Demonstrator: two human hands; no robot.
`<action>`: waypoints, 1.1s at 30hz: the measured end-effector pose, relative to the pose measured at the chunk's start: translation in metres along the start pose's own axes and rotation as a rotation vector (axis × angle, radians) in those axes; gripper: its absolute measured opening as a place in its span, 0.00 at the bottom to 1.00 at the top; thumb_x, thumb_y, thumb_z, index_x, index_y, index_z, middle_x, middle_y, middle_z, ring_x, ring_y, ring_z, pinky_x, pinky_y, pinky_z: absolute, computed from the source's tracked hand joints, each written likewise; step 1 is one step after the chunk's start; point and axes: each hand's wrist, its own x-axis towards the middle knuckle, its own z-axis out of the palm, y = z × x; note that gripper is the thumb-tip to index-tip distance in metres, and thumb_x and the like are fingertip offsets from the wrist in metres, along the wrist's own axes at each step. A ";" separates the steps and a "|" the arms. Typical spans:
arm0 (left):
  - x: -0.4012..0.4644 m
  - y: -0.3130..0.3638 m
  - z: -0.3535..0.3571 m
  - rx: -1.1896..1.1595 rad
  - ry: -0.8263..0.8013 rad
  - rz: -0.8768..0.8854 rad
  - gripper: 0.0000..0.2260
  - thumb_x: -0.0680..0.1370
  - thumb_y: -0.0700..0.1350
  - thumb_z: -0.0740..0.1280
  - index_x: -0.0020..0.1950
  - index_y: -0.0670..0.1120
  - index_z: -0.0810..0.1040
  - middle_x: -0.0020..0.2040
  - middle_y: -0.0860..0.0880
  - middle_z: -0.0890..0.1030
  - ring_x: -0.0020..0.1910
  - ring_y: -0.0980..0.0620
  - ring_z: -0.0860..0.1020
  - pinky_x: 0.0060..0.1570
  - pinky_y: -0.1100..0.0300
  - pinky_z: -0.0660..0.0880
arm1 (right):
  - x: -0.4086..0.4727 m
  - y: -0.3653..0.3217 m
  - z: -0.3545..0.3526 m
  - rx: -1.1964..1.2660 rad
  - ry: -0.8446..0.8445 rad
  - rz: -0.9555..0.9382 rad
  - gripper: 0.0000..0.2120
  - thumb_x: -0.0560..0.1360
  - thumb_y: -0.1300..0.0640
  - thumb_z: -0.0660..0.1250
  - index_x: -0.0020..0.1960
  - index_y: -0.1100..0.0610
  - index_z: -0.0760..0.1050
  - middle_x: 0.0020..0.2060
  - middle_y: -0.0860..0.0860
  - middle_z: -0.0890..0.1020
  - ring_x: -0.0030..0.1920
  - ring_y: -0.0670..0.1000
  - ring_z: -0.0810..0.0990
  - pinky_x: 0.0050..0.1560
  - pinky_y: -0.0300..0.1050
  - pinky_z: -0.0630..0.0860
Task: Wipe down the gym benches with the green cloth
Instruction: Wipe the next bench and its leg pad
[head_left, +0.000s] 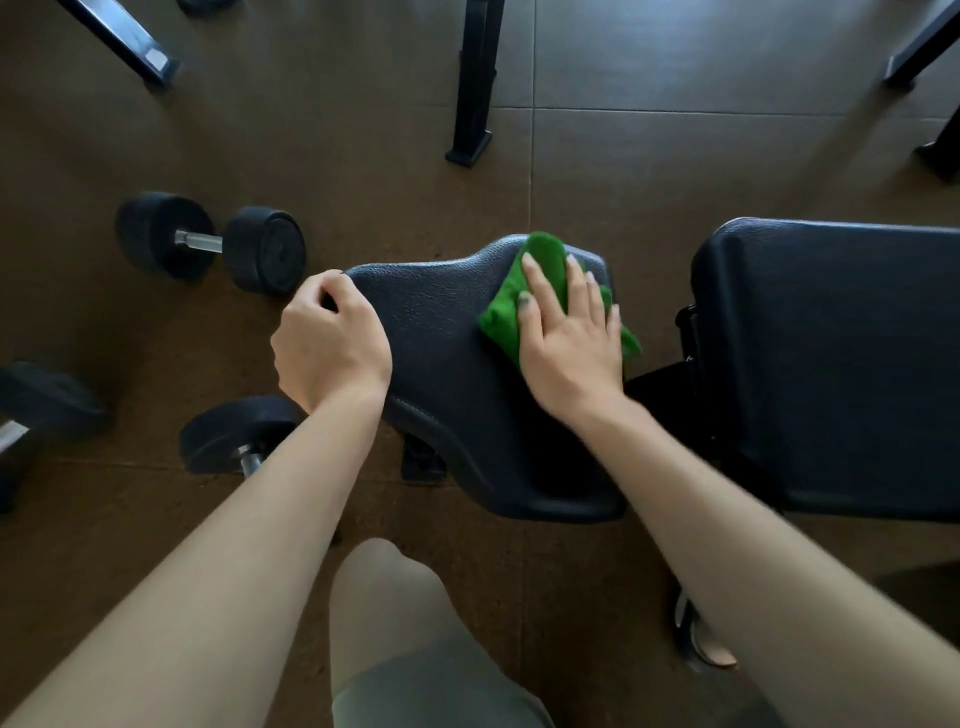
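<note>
The right hand (571, 338) lies flat, fingers spread, pressing the green cloth (540, 283) onto the far right part of the seat pad (441, 364); its grip is not closed around the cloth, only pinning it from above. The left hand (330, 343) has its grip curled shut over the seat pad's left edge, steadying it.

With nothing wrapped around the cloth, a quick stroke could leave it bunching or sliding out from under the palm, most likely toward the gap between seat pad and back pad (831, 364), where its right corner already hangs over the edge. It may be folded double, though the hand hides that. Two dumbbells (213, 241) lie on the floor (363, 130) near the left side, a tripping risk when stepping around.
</note>
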 end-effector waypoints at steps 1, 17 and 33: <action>0.000 0.000 0.000 0.005 0.002 0.001 0.17 0.83 0.54 0.54 0.59 0.55 0.83 0.55 0.53 0.85 0.52 0.51 0.80 0.55 0.53 0.79 | 0.020 -0.002 -0.003 0.022 -0.013 0.030 0.25 0.86 0.41 0.44 0.82 0.34 0.48 0.84 0.49 0.46 0.83 0.52 0.43 0.81 0.60 0.39; 0.000 -0.001 0.000 -0.024 0.017 0.005 0.17 0.83 0.54 0.55 0.55 0.55 0.83 0.48 0.56 0.81 0.50 0.52 0.80 0.52 0.55 0.77 | 0.008 0.018 -0.009 0.068 -0.011 0.052 0.24 0.86 0.41 0.46 0.82 0.34 0.51 0.84 0.48 0.47 0.83 0.50 0.44 0.81 0.60 0.45; 0.001 -0.002 0.002 0.014 0.027 -0.010 0.19 0.82 0.55 0.54 0.55 0.53 0.84 0.48 0.53 0.83 0.48 0.52 0.80 0.45 0.58 0.73 | -0.115 0.027 0.009 0.191 0.030 0.288 0.26 0.86 0.42 0.45 0.83 0.39 0.48 0.82 0.52 0.49 0.80 0.57 0.53 0.75 0.58 0.61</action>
